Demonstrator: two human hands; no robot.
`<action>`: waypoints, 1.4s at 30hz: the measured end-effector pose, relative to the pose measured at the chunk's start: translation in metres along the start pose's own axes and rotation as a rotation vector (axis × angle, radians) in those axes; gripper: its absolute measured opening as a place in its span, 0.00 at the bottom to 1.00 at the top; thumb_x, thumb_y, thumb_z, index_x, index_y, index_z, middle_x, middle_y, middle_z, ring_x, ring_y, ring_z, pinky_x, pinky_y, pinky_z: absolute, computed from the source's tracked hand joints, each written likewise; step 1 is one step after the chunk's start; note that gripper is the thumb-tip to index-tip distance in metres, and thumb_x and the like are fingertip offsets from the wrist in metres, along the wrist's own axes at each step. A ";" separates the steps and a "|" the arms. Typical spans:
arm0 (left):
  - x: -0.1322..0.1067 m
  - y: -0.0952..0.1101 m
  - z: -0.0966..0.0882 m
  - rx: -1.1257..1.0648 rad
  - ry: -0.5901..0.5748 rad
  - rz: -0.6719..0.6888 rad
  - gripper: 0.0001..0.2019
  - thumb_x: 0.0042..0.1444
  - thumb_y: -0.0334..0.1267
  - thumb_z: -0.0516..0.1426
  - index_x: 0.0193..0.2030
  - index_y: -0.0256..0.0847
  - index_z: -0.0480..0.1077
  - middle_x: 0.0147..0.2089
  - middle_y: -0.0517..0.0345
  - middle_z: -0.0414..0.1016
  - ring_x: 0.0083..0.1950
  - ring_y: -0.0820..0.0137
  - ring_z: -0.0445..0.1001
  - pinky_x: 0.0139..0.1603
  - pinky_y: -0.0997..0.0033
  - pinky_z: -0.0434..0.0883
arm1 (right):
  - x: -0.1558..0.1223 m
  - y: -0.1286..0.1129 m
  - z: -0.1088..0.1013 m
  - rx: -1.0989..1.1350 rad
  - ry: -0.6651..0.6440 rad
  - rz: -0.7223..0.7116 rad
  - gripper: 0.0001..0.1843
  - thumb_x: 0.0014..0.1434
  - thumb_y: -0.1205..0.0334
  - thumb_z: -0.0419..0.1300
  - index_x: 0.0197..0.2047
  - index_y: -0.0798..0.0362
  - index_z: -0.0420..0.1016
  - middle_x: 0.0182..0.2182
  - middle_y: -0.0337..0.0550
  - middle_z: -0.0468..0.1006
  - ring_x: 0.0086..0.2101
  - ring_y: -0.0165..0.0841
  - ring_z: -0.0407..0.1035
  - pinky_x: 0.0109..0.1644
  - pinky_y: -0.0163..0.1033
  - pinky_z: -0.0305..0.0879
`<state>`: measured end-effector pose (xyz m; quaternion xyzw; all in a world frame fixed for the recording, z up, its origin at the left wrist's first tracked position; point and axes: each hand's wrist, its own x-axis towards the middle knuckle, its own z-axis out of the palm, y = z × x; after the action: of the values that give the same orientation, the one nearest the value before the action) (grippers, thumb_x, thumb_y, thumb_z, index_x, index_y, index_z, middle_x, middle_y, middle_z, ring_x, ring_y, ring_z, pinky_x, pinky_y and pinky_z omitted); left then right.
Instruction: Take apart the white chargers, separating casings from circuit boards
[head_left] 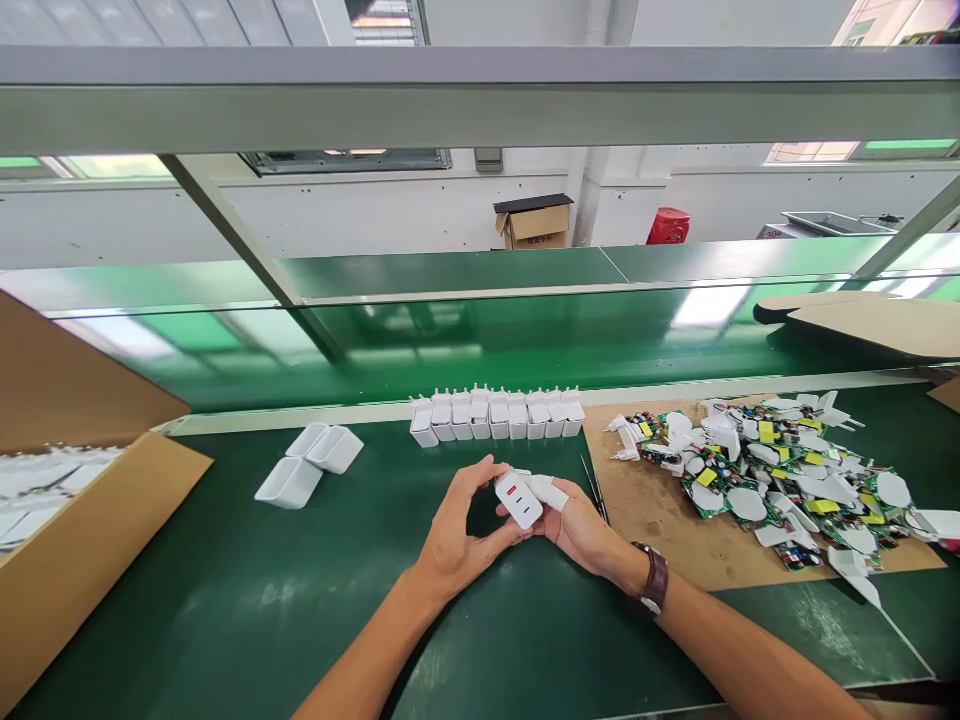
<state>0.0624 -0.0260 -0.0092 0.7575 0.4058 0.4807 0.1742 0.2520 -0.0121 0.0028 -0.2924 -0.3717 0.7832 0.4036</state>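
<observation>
Between both hands, over the middle of the green bench, is a white USB wall charger (519,500) with its port face turned toward me. One port is red inside, the others dark. My left hand (461,525) pinches its left side with thumb and fingers. From the right, my right hand (577,525) grips the charger too; white tape or finger covers wrap its thumb or finger. Part of the charger's far side is hidden by the fingers. Beyond the hands stands a row of white charger housings (499,415) with plug pins up. Dark tweezers (596,490) lie beside my right hand.
Three white empty shells (289,482) sit to the left. A cardboard box (97,560) holding white parts fills the left edge. On the right, circuit boards with white parts (772,470) are heaped on a brown cardboard sheet (660,550). A metal frame bar (480,120) crosses overhead.
</observation>
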 end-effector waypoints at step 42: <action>0.010 0.017 -0.013 0.133 -0.198 0.100 0.06 0.62 0.40 0.65 0.44 0.43 0.78 0.54 0.46 0.79 0.51 0.62 0.82 0.50 0.65 0.82 | 0.001 0.011 -0.009 -1.136 -0.006 -0.190 0.56 0.53 0.63 0.70 0.77 0.54 0.45 0.61 0.60 0.70 0.54 0.49 0.72 0.57 0.54 0.71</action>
<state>0.0604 -0.0298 0.0140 0.8304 0.3792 0.3840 0.1387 0.2541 -0.0127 -0.0112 -0.4265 -0.7598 0.4217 0.2509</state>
